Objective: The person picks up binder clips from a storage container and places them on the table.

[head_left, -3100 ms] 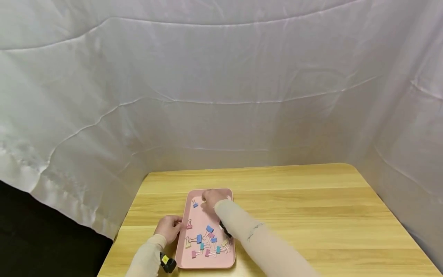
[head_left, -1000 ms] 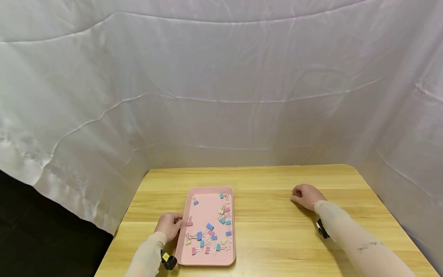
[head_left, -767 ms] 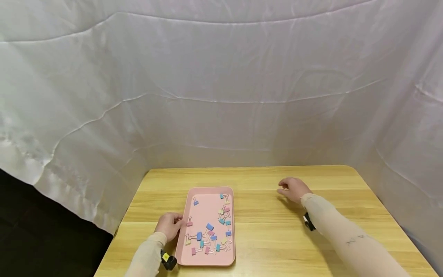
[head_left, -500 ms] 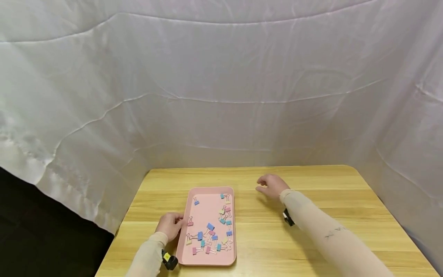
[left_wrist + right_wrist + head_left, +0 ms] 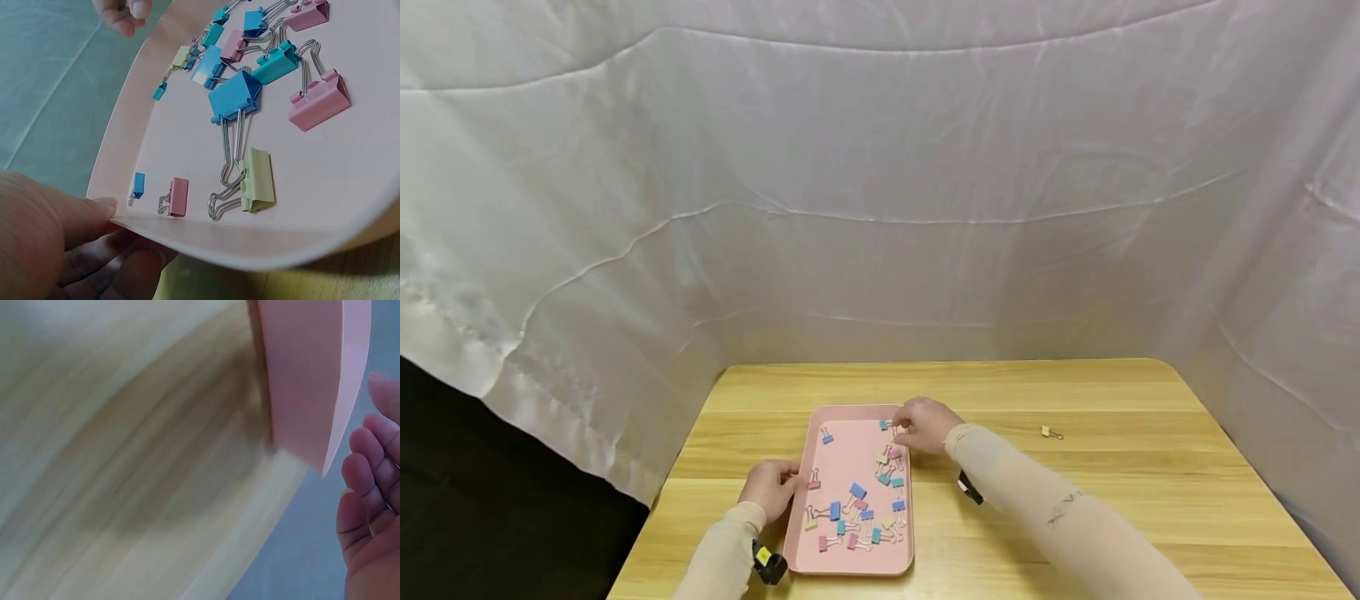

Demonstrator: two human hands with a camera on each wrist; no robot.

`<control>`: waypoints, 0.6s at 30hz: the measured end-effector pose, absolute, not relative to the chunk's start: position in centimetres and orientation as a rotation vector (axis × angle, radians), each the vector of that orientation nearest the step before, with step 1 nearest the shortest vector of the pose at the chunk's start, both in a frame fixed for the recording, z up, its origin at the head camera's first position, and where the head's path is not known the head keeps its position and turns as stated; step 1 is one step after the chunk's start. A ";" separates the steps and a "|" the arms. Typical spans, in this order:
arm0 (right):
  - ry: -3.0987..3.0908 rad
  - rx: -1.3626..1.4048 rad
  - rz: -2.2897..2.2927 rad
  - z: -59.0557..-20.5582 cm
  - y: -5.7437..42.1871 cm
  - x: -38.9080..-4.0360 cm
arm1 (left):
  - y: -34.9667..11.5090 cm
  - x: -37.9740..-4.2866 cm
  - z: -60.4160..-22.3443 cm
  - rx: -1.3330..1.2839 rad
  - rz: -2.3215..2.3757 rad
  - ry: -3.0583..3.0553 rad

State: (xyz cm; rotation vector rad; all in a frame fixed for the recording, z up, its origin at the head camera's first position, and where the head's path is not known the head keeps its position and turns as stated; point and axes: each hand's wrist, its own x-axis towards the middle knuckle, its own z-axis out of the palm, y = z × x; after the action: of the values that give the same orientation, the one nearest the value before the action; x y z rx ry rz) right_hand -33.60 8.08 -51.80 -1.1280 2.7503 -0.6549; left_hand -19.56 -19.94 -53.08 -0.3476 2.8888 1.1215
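The left hand (image 5: 767,488) pinches the tray (image 5: 842,458) by the side wall nearest it, thumb over the rim, fingers curled outside. The right hand (image 5: 927,425) is at the tray's edge, fingers loosely bent and thumb apart; nothing shows between them, and I cannot tell whether it touches the teal clip (image 5: 883,425) just beyond its fingertips.

Most clips (image 5: 835,510) lie in the tray, between the 2 hands and nearer the person than the right hand. 1 loose clip (image 5: 1047,432) rests on the surface (image 5: 1112,396), well to the right of the right hand.

The clips should be light, hard and sturdy, their smooth bodies apt to slide. A thumb-and-finger pinch across the body seems surest; the wire handles (image 5: 225,144) would probably swing. Right of the left hand, the handles of the blue clip (image 5: 234,97) and yellow clip (image 5: 257,181) meet, so lifting 1 could drag the other. The tray looks light and fairly stiff, best steadied at its rim.
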 end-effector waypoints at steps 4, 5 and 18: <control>2.717 -1.180 -0.591 -51.8 6.5 -32.7 | -19.9 -19.5 -53.0 -0.340 1.120 2.893; 2.709 -1.189 -0.565 -51.8 6.2 -32.5 | -19.9 -19.5 -53.0 -0.331 1.113 2.900; 2.708 -1.326 -0.222 -52.5 4.3 -31.4 | -19.7 -19.6 -53.2 -0.315 1.119 2.901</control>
State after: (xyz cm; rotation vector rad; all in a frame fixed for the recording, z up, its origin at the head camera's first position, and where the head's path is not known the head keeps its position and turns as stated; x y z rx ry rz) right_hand -31.41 4.30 -52.53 -1.3261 2.7076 -0.2222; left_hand -19.62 -19.68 -53.22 -0.3147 2.9014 1.1185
